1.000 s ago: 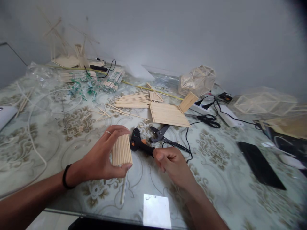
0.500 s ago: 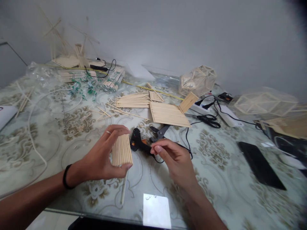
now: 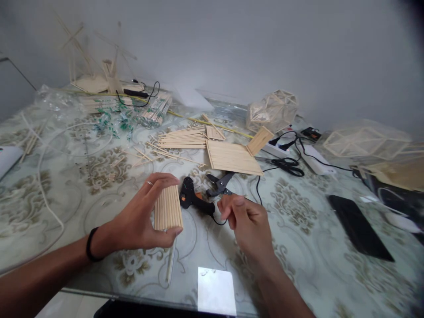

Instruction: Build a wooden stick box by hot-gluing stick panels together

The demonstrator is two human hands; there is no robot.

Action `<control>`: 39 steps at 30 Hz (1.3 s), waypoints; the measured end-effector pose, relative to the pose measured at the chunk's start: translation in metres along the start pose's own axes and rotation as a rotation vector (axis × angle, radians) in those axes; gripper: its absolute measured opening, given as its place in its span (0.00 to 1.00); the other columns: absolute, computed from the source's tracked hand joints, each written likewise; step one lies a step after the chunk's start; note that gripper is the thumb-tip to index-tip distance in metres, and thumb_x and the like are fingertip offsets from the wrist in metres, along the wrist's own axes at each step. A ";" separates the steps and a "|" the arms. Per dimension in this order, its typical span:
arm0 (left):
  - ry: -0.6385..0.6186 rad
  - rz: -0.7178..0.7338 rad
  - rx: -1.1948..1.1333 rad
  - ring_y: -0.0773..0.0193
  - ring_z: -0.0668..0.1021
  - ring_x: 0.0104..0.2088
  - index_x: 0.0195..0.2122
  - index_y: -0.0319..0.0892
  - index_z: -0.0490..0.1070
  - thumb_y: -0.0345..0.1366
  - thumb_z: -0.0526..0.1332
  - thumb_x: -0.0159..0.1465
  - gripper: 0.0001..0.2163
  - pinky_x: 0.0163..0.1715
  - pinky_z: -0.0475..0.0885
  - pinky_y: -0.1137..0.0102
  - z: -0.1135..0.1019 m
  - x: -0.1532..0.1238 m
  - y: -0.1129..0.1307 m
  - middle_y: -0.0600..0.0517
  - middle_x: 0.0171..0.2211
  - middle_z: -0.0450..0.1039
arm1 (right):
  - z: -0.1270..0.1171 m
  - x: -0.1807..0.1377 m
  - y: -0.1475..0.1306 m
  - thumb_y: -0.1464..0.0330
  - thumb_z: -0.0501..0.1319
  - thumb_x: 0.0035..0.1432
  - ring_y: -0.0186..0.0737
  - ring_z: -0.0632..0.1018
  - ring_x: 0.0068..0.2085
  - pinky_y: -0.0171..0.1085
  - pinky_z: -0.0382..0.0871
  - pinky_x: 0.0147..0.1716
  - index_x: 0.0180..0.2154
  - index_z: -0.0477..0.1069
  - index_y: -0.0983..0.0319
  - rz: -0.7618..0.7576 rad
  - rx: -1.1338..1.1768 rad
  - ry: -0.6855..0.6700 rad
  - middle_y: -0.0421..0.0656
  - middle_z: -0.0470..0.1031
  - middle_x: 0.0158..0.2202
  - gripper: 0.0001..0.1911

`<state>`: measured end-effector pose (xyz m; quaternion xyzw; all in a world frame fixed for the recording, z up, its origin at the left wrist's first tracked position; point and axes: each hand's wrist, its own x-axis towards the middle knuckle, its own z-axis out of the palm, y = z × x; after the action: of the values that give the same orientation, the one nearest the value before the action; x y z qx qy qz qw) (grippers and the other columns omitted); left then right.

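Note:
My left hand [image 3: 137, 221] is closed on a small panel of wooden sticks [image 3: 168, 213], gripped between thumb and fingers and stood upright on the table. A black glue gun [image 3: 194, 201] with an orange trigger lies just right of the panel, its nozzle toward it. My right hand [image 3: 247, 221] hovers by the gun's handle end and its black cord. The fingers are loosely bent and apart, with nothing between them.
Grey pliers [image 3: 220, 184] lie behind the gun. A flat stick board [image 3: 232, 158], loose sticks [image 3: 183, 138], stick frame models [image 3: 273, 110], a power strip with cables [image 3: 288, 152] and a black phone [image 3: 359, 227] crowd the glass-topped table [image 3: 298, 212]. A white card [image 3: 217, 291] sits near the front edge.
My right hand has let go of the glue gun's handle and drawn back a little to the right. The left hand and its stick panel have stayed put.

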<state>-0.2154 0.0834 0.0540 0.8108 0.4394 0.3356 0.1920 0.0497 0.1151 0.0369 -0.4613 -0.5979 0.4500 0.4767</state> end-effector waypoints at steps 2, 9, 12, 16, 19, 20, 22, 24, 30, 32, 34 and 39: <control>-0.004 0.004 -0.010 0.41 0.72 0.65 0.67 0.52 0.54 0.37 0.70 0.59 0.38 0.64 0.73 0.43 0.001 0.000 -0.001 0.41 0.63 0.65 | 0.000 0.001 -0.001 0.52 0.67 0.70 0.39 0.76 0.28 0.39 0.71 0.32 0.32 0.83 0.56 -0.021 -0.001 0.016 0.40 0.77 0.25 0.19; -0.003 0.044 -0.056 0.40 0.71 0.65 0.68 0.50 0.54 0.37 0.71 0.59 0.38 0.64 0.72 0.42 0.003 -0.002 -0.002 0.40 0.62 0.65 | 0.001 0.002 -0.008 0.59 0.70 0.67 0.36 0.74 0.24 0.35 0.71 0.27 0.35 0.84 0.56 0.027 -0.027 0.000 0.36 0.75 0.22 0.10; -0.009 0.054 -0.072 0.41 0.71 0.65 0.68 0.50 0.54 0.38 0.71 0.58 0.39 0.65 0.72 0.42 0.003 -0.002 -0.001 0.40 0.63 0.65 | 0.003 0.002 -0.008 0.63 0.73 0.64 0.38 0.82 0.32 0.37 0.77 0.35 0.40 0.85 0.55 0.009 0.050 -0.015 0.40 0.83 0.32 0.05; -0.012 0.068 -0.073 0.42 0.70 0.65 0.68 0.49 0.55 0.37 0.72 0.58 0.39 0.65 0.71 0.44 0.003 -0.001 -0.001 0.40 0.63 0.65 | 0.005 0.001 -0.004 0.61 0.66 0.73 0.34 0.79 0.24 0.35 0.77 0.29 0.41 0.84 0.55 0.065 0.185 -0.110 0.37 0.80 0.26 0.09; -0.007 0.079 -0.072 0.43 0.70 0.65 0.68 0.48 0.55 0.37 0.71 0.58 0.39 0.65 0.71 0.45 0.004 -0.001 -0.002 0.40 0.62 0.65 | 0.005 0.001 0.001 0.60 0.65 0.74 0.33 0.81 0.25 0.35 0.79 0.30 0.44 0.84 0.55 0.076 0.264 -0.126 0.37 0.82 0.29 0.09; -0.007 0.083 -0.072 0.43 0.70 0.65 0.68 0.47 0.55 0.37 0.72 0.58 0.39 0.65 0.71 0.45 0.004 -0.001 -0.003 0.40 0.62 0.65 | 0.004 0.001 0.002 0.60 0.64 0.75 0.33 0.81 0.26 0.35 0.80 0.31 0.45 0.84 0.54 0.079 0.286 -0.131 0.37 0.82 0.30 0.10; -0.005 0.098 -0.068 0.42 0.70 0.65 0.68 0.46 0.56 0.37 0.72 0.58 0.39 0.65 0.71 0.45 0.004 -0.001 -0.003 0.39 0.62 0.65 | 0.004 0.001 0.003 0.58 0.63 0.76 0.34 0.82 0.28 0.36 0.81 0.33 0.46 0.83 0.54 0.083 0.323 -0.146 0.38 0.83 0.32 0.11; 0.000 0.105 -0.064 0.42 0.70 0.65 0.68 0.45 0.56 0.37 0.71 0.58 0.39 0.65 0.72 0.45 0.004 -0.001 -0.004 0.39 0.62 0.65 | 0.004 0.000 0.003 0.57 0.62 0.76 0.34 0.81 0.28 0.36 0.79 0.33 0.47 0.83 0.54 0.084 0.346 -0.162 0.38 0.82 0.31 0.13; 0.010 0.103 -0.079 0.42 0.70 0.65 0.68 0.45 0.56 0.38 0.72 0.58 0.39 0.65 0.72 0.46 0.005 -0.002 -0.004 0.39 0.62 0.65 | 0.002 0.000 0.002 0.55 0.64 0.75 0.34 0.74 0.26 0.36 0.72 0.31 0.41 0.82 0.58 0.119 0.373 -0.161 0.37 0.74 0.25 0.15; 0.007 0.103 -0.077 0.42 0.70 0.65 0.68 0.44 0.56 0.38 0.72 0.58 0.39 0.65 0.72 0.46 0.005 -0.002 -0.004 0.39 0.62 0.65 | 0.001 0.000 0.004 0.56 0.64 0.75 0.34 0.72 0.26 0.37 0.71 0.30 0.38 0.80 0.58 0.133 0.410 -0.176 0.37 0.73 0.26 0.15; 0.006 0.106 -0.071 0.43 0.70 0.65 0.68 0.44 0.56 0.38 0.71 0.58 0.38 0.65 0.71 0.47 0.005 -0.002 -0.004 0.39 0.62 0.65 | 0.001 0.000 0.005 0.58 0.64 0.74 0.35 0.71 0.27 0.37 0.70 0.31 0.36 0.78 0.58 0.124 0.444 -0.197 0.37 0.72 0.27 0.15; 0.002 0.099 -0.071 0.43 0.70 0.65 0.68 0.44 0.56 0.38 0.71 0.59 0.38 0.65 0.71 0.46 0.004 -0.001 -0.003 0.39 0.62 0.65 | 0.001 0.002 0.005 0.62 0.67 0.72 0.39 0.74 0.36 0.40 0.71 0.38 0.33 0.77 0.58 0.085 0.491 -0.256 0.41 0.72 0.35 0.13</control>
<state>-0.2154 0.0841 0.0490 0.8241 0.3864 0.3608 0.2034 0.0488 0.1182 0.0324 -0.2959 -0.5065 0.6555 0.4756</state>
